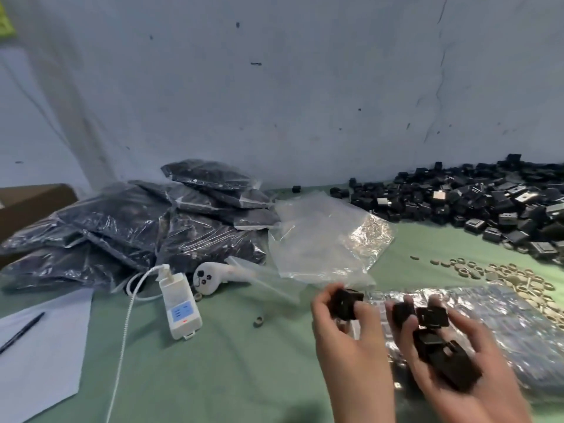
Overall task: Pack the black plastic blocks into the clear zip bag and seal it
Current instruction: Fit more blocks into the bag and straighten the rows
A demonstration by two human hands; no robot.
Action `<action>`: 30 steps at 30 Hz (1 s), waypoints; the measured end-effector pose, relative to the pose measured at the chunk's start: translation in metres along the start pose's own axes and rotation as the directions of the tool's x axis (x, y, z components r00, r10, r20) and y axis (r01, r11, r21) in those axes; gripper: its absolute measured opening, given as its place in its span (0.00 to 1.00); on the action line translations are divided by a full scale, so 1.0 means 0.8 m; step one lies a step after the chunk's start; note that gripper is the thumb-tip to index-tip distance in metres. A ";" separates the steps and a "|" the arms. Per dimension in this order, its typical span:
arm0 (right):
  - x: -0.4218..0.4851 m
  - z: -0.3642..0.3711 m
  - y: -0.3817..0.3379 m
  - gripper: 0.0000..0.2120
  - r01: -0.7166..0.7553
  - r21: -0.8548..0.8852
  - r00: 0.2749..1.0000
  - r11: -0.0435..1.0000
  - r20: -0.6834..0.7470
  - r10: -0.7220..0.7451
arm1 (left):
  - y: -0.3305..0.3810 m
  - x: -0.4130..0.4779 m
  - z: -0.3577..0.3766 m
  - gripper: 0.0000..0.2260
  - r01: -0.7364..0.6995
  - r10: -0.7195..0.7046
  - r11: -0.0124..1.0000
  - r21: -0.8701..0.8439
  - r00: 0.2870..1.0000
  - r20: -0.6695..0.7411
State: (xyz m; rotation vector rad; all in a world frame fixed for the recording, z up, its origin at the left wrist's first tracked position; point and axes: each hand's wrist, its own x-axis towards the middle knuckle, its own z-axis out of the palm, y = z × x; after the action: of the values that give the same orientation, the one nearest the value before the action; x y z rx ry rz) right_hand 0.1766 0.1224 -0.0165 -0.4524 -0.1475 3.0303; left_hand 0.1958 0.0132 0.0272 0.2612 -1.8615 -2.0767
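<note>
Black blocks are gripped in the right hand, another pinched in the left hand, at lower right (gathering, apparently); the bag at centre lies unfilled, likely to be opened next.

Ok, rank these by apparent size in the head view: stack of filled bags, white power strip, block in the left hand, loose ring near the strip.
1. stack of filled bags
2. white power strip
3. block in the left hand, though nearer the camera
4. loose ring
</note>
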 end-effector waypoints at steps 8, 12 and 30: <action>-0.029 0.028 -0.020 0.12 -0.068 -0.100 0.995 0.993 0.065 0.075 | -0.030 0.046 -0.092 0.13 0.167 -0.172 0.980 0.105 0.984 0.042; -0.025 0.023 -0.032 0.09 -0.013 -0.109 0.999 0.994 0.050 0.018 | -0.037 0.055 -0.104 0.12 0.202 -0.221 0.968 0.148 0.966 0.131; 0.011 0.027 -0.065 0.13 0.012 -0.170 0.999 0.985 0.052 -0.003 | -0.053 0.046 -0.059 0.13 -0.428 0.052 0.361 0.829 0.896 0.440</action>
State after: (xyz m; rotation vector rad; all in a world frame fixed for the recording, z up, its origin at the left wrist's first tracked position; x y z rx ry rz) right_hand 0.1648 0.1733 0.0072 -0.3838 -0.4126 3.0360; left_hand 0.1732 -0.0404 -0.0177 -0.1694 -2.8962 -0.6662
